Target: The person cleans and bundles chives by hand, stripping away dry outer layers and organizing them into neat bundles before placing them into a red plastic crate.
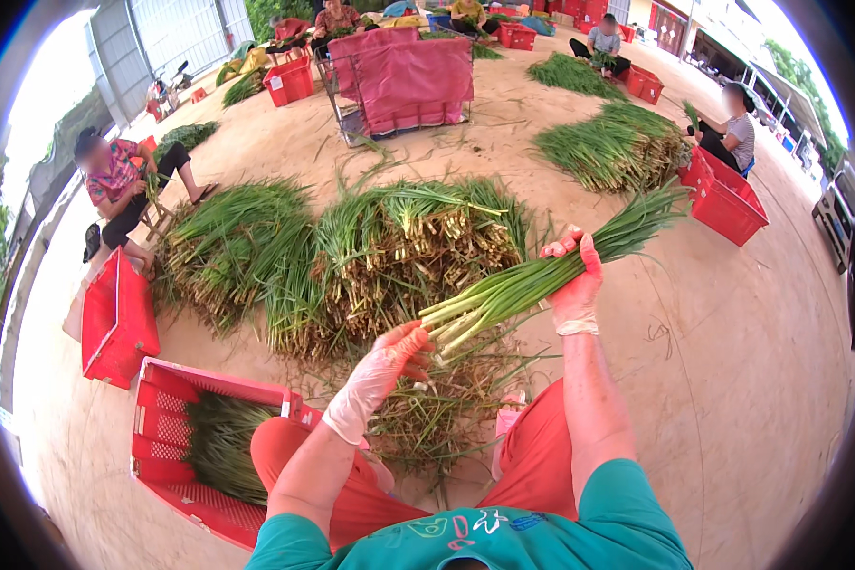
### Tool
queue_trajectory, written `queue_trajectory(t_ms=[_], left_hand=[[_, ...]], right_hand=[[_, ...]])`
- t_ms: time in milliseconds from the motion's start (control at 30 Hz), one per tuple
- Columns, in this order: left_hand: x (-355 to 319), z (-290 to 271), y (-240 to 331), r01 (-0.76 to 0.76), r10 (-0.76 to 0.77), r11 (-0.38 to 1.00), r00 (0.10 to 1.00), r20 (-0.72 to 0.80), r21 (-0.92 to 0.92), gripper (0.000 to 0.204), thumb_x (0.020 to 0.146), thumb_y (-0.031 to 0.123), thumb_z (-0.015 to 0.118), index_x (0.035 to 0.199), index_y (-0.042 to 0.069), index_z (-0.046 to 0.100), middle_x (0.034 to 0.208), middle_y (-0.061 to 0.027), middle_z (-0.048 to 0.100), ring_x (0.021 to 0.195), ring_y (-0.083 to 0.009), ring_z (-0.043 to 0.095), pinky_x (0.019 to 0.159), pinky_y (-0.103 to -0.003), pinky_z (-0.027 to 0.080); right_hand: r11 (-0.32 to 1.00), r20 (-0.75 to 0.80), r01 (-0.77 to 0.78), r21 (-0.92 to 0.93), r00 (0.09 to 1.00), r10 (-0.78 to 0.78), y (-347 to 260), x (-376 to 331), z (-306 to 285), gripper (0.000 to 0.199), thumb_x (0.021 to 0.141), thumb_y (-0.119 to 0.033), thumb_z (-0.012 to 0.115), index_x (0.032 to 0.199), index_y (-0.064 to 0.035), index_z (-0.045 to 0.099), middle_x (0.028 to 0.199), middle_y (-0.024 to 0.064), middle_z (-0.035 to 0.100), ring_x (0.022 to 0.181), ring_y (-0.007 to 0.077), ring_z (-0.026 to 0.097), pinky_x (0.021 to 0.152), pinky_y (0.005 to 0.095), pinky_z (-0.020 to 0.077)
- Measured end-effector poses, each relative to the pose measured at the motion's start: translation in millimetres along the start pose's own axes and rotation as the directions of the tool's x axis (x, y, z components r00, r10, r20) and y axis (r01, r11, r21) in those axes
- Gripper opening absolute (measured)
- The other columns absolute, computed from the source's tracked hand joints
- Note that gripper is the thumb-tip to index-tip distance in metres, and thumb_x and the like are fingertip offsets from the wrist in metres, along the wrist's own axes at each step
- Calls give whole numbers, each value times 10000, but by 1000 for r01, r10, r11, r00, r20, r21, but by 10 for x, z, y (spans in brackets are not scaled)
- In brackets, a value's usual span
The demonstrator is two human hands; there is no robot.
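Note:
A bunch of chives (503,299) slants in front of me, pale stems toward the lower left and green leaves toward the upper right. My right hand (577,290), in a thin whitish glove, is closed round the leafy part. At the stem ends, the bent fingers of my gloved left hand (389,364) are closed on the pale tips; the exact grip is partly hidden. Loose trimmings and roots (437,418) lie on the ground below, between my knees. Just beyond the bunch is a large heap of chives (418,252), root ends facing me.
Left of my leg stands a red crate (157,446) with chives inside, and another red crate (119,318) behind it. A pink-covered cart (404,81) is farther off. More chive heaps (613,147) lie around. Seated people work at left, right and back, near a red crate (727,199).

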State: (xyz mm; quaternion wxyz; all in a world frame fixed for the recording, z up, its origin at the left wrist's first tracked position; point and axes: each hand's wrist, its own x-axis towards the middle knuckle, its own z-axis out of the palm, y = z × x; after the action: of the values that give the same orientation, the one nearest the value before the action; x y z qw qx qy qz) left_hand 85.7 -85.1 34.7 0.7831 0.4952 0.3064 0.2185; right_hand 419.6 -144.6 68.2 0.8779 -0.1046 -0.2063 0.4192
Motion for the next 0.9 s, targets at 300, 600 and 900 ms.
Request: queue_trajectory(t_ms=[300,600,900], left_hand=[[81,204,-44,78,-78,997,997,-22,-3,204,960,128,701,1127,22,649,858,-31,678,560,-73,557,479,-221,472],[-43,332,127,-99,131,974,980,-148,204,400,910,-11,704,1301,-5,619,1023,-33,718,641,-46,563,558,-211,461],[-165,250,243,24,-11,968,999,-50,251,78,937,77,693,952,1,711,787,-38,692,521,-50,494,481,-243,391]], right_hand=[[977,0,-167,-133,986,168,55,-52,86,275,911,-243,727,1106,-89,608,886,8,603,889,198,613,985,482,484],[978,10,-186,-98,982,188,106,-65,133,197,878,-205,737,988,-103,610,855,5,590,838,192,597,987,520,491],[989,38,-132,-59,990,135,78,-45,110,190,840,-192,733,940,-107,596,835,0,565,821,189,580,937,462,482]])
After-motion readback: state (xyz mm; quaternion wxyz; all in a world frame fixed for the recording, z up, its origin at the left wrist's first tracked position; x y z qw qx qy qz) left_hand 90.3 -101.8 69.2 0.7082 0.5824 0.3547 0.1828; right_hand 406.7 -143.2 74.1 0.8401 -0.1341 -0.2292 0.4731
